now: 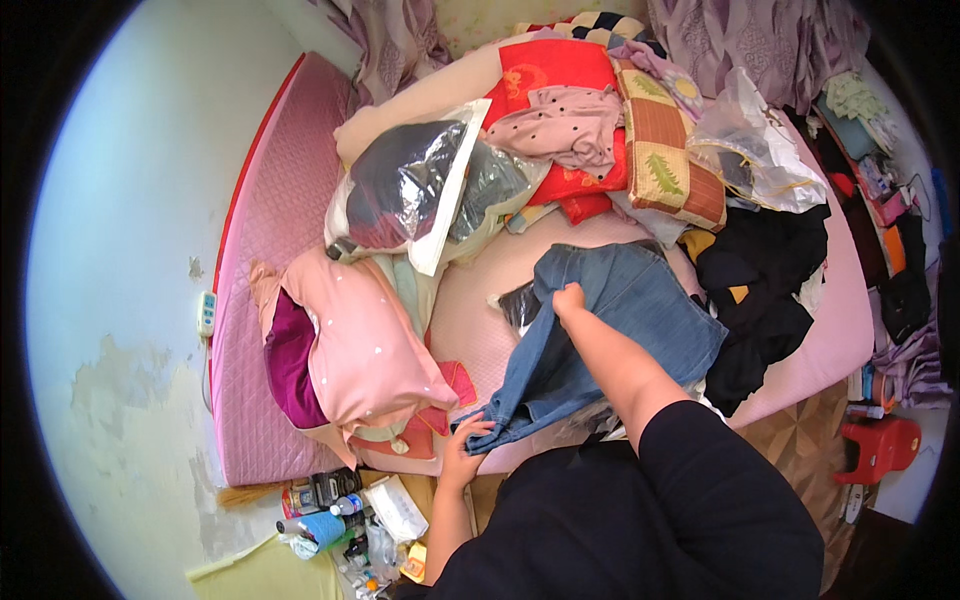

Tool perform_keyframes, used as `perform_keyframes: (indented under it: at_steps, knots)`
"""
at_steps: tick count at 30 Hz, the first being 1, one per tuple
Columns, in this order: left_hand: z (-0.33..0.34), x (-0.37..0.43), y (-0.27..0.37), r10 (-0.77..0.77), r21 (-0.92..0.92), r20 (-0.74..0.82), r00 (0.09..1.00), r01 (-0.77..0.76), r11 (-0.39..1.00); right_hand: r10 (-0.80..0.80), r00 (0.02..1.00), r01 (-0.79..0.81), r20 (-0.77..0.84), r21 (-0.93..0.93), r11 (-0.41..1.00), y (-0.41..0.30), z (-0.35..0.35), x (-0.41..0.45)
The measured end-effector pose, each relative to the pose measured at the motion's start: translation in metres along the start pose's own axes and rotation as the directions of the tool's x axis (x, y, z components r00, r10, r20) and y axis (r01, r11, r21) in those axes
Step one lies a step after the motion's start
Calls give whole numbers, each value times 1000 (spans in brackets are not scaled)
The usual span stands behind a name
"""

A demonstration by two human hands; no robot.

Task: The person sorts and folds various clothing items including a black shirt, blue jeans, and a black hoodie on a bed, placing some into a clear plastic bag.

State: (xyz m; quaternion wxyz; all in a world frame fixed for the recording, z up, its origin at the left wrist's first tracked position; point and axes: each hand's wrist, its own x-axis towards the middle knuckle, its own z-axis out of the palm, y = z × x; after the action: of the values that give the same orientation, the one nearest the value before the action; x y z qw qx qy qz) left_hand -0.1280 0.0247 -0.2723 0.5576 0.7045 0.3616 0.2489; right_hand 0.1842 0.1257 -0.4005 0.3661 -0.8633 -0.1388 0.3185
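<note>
A blue denim garment (645, 307) is spread over the near part of the bed, its narrower end reaching down to the left. My right hand (569, 300) grips its upper left part, fingers closed on the cloth. My left hand (466, 450) is at the lower left end, with the denim edge at its fingers; some fingers are spread, and the thumb's hold is not plain. A small dark plastic-wrapped packet (519, 306) lies partly under the denim. Black clothes (757, 300) are heaped to the right of the denim.
Left on the pink quilted bed cover (480, 322) lies a pink pillow (367, 345). Clear-fronted storage bags (409, 180) stand behind, beside red bedding (555, 64) and a checked cushion (667, 142). Bottles and small items crowd below the bed's left corner. A red stool (877, 448) stands right.
</note>
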Motion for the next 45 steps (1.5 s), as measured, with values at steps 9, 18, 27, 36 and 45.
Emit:
perform_keyframes:
  at_steps: [9,18,27,36,45]
  knots:
    - [-15,15,18,84,-71,-224,971,-102,992,179,920,-356,350,935,3,-74,-68,16]
    - [-16,0,17,10,-141,-382,924,-69,988,333,903,-409,270,777,480,85,-113,11]
    - [-15,-25,-6,-112,-298,-466,878,-37,954,409,894,-430,181,598,676,145,-104,4]
    - [-22,-39,3,-181,-477,-593,784,-162,864,-656,698,642,-286,655,398,-26,-175,-8]
    - [-13,-35,5,-138,-337,-555,820,-70,939,319,884,-401,343,201,894,169,-158,-28]
